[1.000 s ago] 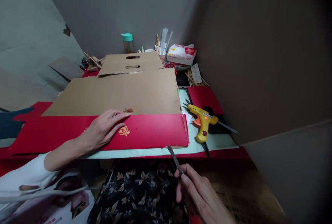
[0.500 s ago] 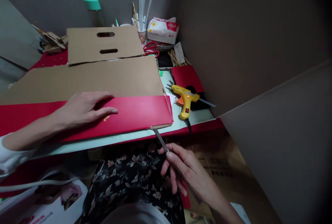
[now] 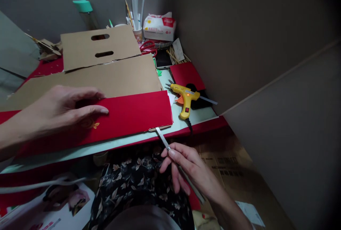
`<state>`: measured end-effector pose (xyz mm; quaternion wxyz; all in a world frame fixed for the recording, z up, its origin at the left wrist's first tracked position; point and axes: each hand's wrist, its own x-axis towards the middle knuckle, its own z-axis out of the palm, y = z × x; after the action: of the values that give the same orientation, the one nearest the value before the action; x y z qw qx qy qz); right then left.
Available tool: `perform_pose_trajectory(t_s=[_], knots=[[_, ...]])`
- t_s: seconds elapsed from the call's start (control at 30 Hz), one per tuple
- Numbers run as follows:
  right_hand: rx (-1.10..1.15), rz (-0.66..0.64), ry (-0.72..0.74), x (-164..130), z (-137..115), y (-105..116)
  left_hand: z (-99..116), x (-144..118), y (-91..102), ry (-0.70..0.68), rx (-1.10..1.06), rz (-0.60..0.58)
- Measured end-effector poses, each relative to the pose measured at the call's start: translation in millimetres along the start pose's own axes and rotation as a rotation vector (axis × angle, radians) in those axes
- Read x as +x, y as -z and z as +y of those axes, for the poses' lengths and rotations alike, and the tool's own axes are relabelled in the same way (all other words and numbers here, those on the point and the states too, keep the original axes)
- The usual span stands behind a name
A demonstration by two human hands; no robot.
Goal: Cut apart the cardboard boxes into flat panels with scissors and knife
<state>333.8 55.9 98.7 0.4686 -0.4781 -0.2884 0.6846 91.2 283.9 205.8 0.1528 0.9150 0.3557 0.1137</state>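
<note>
My left hand (image 3: 66, 107) lies over a red sheet with a small gold print (image 3: 135, 109), thumb and fingers apart. The sheet covers the near strip of a brown cardboard panel (image 3: 117, 75) on the table. In my right hand (image 3: 186, 166) is a slim utility knife (image 3: 163, 138), pinched between thumb and index finger, the other fingers loosely curled. Its bright blade reaches the front edge of the red-covered cardboard near the right corner; whether the tip goes under or into the edge is hidden.
Right of the panel lies a yellow glue gun (image 3: 184, 98) with a lit orange light. Behind are red-handled scissors (image 3: 148, 47), a phone (image 3: 163, 59), a tissue pack (image 3: 160, 27), a cup of glue sticks (image 3: 137, 34) and a bottle (image 3: 86, 13). A wall (image 3: 239, 45) bounds the right.
The view has shifted slightly, so the table things sit further left. My left hand has slid left along the red sheet. The knife blade now catches the light, still at the cardboard's front edge.
</note>
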Motion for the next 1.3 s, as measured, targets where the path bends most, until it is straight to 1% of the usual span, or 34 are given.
perform_pose_trajectory(t_s=[0.07,0.13,0.23,0.3,0.37,0.43,0.5,0.53,0.6,0.67,0.73,0.83,0.9,1.07,1.2,1.3], knots=[[-0.001,-0.021,0.018,7,-1,-3,-1,-8,2.6,-0.069,0.039,0.073],[-0.006,-0.048,0.031,13,-3,-6,2,-15,5.2,-0.127,0.087,0.108],[-0.016,-0.110,0.029,20,-5,-11,8,-22,5.1,-0.152,0.097,0.067],[-0.037,-0.132,0.020,22,-5,-15,9,-20,0.0,-0.150,0.074,0.034],[-0.048,-0.120,0.014,23,-2,-17,6,-16,-9.9,-0.131,0.048,-0.001],[-0.042,-0.099,0.012,23,1,-19,0,-9,-23.8,-0.149,0.045,0.011],[-0.035,-0.101,0.006,24,5,-21,-9,-2,-39.5,-0.235,0.067,0.030],[-0.037,-0.103,0.003,24,7,-21,-13,0,-47.0,-0.291,0.087,0.011],[-0.064,-0.098,-0.004,24,12,-22,-21,4,-59.9,-0.368,0.135,-0.089],[-0.126,-0.069,-0.016,23,16,-23,-26,5,-68.4,-0.376,0.172,-0.185],[-0.212,-0.018,-0.021,20,20,-24,-28,5,-72.7,-0.360,0.184,-0.213],[-0.340,0.054,0.013,12,23,-25,-27,3,-75.1,-0.351,0.169,-0.192],[-0.383,0.065,0.021,7,20,-27,-26,2,-76.5,-0.355,0.163,-0.170],[-0.373,0.005,-0.031,9,7,-31,-28,1,-82.0,-0.347,0.171,-0.156],[-0.395,-0.010,-0.007,22,0,-30,-31,1,-84.7,-0.388,0.190,-0.116],[-0.369,-0.022,0.000,28,0,-29,-28,1,-83.7,-0.416,0.198,-0.096]])
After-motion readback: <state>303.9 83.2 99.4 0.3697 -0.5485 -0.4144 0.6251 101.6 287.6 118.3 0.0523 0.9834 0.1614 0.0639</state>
